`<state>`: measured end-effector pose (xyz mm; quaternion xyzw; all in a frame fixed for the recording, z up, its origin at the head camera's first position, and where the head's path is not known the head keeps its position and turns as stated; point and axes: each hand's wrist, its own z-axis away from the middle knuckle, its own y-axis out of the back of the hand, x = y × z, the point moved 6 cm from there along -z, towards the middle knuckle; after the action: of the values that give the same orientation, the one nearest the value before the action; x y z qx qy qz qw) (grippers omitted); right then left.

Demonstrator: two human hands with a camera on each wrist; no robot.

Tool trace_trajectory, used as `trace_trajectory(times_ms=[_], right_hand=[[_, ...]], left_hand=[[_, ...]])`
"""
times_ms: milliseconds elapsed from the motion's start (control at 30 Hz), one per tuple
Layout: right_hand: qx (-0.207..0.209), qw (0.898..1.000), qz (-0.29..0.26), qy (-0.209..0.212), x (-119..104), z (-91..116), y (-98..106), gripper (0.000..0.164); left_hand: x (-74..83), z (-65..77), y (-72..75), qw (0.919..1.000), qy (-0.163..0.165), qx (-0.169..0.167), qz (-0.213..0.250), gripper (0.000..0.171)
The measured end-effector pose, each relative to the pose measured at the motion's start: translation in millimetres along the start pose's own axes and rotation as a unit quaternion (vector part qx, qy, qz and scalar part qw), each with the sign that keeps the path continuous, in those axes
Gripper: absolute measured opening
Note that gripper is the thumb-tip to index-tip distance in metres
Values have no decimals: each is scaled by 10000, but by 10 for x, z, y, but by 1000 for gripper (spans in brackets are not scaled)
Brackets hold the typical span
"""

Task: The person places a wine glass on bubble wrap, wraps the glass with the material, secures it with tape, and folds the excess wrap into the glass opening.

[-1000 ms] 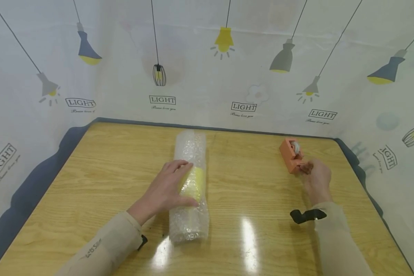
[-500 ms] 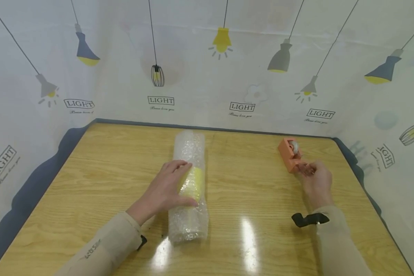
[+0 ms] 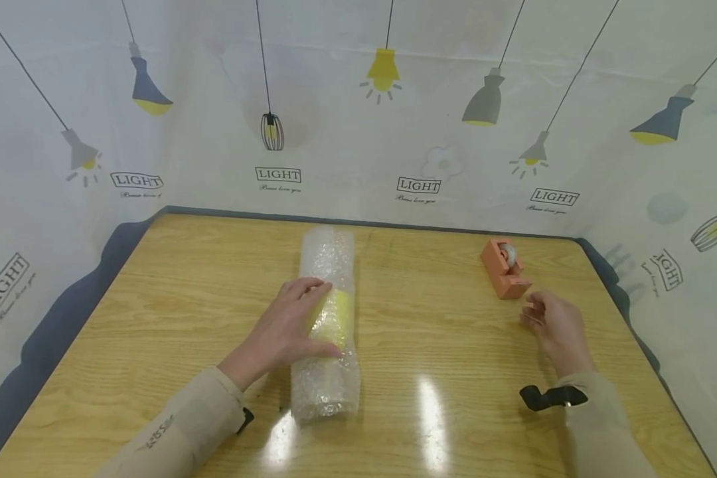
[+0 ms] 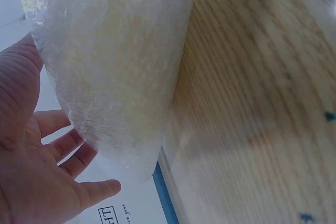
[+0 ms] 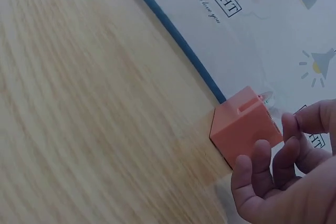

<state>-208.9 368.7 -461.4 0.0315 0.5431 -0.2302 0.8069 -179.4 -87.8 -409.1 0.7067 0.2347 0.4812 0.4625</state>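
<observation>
The left hand (image 3: pixel 281 325) rests on a bubble-wrapped bundle (image 3: pixel 333 318), thumb and fingers spread wide across it, probably to stop it rolling. The bundle lies lengthwise, left of the middle of the tabletop (image 3: pixel 418 318), one end near the far edge. The tape dispenser (image 3: pixel 500 272) sits by the far right corner, seemingly to suit the right hand (image 3: pixel 556 325), just off its near end. That hand's fingers curl, thumb tip close to forefinger; whether tape is between them I cannot tell. Count: one bundle, one dispenser, one tape roll (image 3: pixel 510 254), two hands.
</observation>
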Motion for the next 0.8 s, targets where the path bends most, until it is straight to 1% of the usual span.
trace_trajectory(times_ms=[167,333,400,467,533,600,633,667,767,800], right_hand=[[177,9976,667,48,27,-8,50,28],[148,9928,1128,364,15,-9,43,28],[126,9897,1341,478,8,-16,41,28],[148,9829,1746,564,2,-28,52,28],[191,9741,2171,605,-2,-44,70,25],[268,9601,2701,667,-9,-61,88,20],[318,9507,3000,717,-15,-69,96,20],[371,9428,3228,750,-18,-77,103,23],[464,9163,3877,893,-34,-93,106,41],[466,9092,4031,937,-39,-97,101,45]], left_hand=[[-2,-3,-9,10000,-2,3,9,116],[2,0,-3,10000,-58,58,2,116],[3,0,0,10000,-69,65,-14,116],[1,-1,0,9999,-72,67,-26,116],[0,-2,-1,9999,-76,66,-40,116],[-2,-2,-2,9999,-79,71,-47,116],[-3,-2,-3,9999,-82,73,-44,116],[-4,-2,-3,9999,-88,76,-41,116],[-5,0,-4,9999,-96,78,-13,116],[-4,1,-4,9999,-98,77,0,116]])
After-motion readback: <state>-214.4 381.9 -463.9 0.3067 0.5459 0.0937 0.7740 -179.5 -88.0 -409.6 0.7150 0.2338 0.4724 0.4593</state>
